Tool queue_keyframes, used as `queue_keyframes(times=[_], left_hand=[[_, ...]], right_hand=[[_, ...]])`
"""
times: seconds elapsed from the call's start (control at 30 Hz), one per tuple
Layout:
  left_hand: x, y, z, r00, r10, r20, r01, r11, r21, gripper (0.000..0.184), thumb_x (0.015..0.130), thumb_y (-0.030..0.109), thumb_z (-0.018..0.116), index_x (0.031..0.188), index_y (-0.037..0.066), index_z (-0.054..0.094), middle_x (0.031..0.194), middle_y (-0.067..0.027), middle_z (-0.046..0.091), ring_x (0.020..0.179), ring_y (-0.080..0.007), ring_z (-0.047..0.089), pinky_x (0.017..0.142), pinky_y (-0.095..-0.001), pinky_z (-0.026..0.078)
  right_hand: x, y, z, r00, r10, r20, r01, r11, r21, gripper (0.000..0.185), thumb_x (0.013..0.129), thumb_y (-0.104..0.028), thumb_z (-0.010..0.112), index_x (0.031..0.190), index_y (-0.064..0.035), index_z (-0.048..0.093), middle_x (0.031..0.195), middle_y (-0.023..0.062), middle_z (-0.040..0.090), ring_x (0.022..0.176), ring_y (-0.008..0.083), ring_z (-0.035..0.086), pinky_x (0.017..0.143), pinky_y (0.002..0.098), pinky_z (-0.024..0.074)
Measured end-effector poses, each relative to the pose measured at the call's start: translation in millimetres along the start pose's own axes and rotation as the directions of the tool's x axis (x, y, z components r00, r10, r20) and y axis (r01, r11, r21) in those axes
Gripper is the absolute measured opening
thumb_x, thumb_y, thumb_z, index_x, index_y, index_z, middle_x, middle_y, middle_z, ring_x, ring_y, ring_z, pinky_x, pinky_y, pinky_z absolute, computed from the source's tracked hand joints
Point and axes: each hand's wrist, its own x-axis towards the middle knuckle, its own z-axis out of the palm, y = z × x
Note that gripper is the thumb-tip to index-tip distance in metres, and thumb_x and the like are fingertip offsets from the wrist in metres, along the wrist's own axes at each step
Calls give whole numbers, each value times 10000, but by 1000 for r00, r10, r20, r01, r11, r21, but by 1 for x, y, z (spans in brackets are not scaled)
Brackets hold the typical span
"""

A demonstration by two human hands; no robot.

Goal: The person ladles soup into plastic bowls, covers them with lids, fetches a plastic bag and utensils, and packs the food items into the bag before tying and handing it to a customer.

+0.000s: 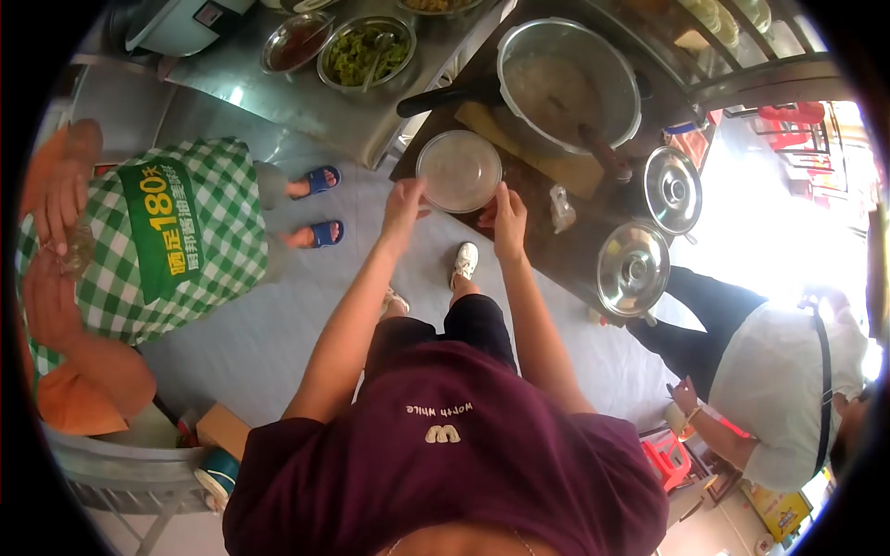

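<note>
Both arms (pixel 341 320) stretch forward; left hand (pixel 402 208) and right hand (pixel 508 221) face each other; both grip.

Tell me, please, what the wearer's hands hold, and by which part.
The left hand and right hand hold a round translucent container by its left and right edges.

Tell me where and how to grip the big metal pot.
Grip the pot by its long black handle, probably from the left: it juts that way past the edge of the table. Left hand and right hand hold the bowl, so free one first.
</note>
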Motion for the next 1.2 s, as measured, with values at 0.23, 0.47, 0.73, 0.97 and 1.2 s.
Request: queue_keyframes(times=[0.23,0.47,0.73,0.97,1.2], left_hand=[[43,-9,9,844,535,-43,-487,796,359,386,897,371,499,937,-8,561,824,-121,606,785,-215,574,721,-318,443],[61,-27,9,837,544,-64,-486,792,371,431,925,385,413,1011,-9,566,963,-212,593,937,-315,563,803,-355,412],[37,-5,19,930,362,64,-359,858,368,553,940,423,349,1179,-57,484,1231,-220,484,1187,-300,428,996,-324,305],[41,-3,7,933,341,120,-359,907,221,603,949,435,323,1258,-77,402,1298,-185,438,1224,-259,393,1018,-309,284],[2,15,-12,845,394,360,-488,844,223,532,954,397,349,1198,-64,456,1208,-151,505,1143,-230,452,967,-301,323]], right_hand=[[16,3,4,994,-98,53,100,994,-39,365,889,-376,520,820,-18,539,649,20,501,527,84,500,456,218,465],[17,-8,7,994,-103,-20,101,993,-66,389,907,-356,497,1036,7,554,811,45,538,698,87,519,487,221,461],[29,5,10,981,-176,78,182,981,-72,421,932,-333,428,1225,-38,495,972,33,582,810,93,541,623,209,461],[4,8,18,951,-303,-65,297,951,-87,425,938,-315,429,1181,26,502,1026,53,569,947,121,499,799,253,414],[-55,5,34,985,-28,-169,65,973,219,530,919,-469,400,1213,-35,474,1086,53,556,940,138,511,777,266,424]])
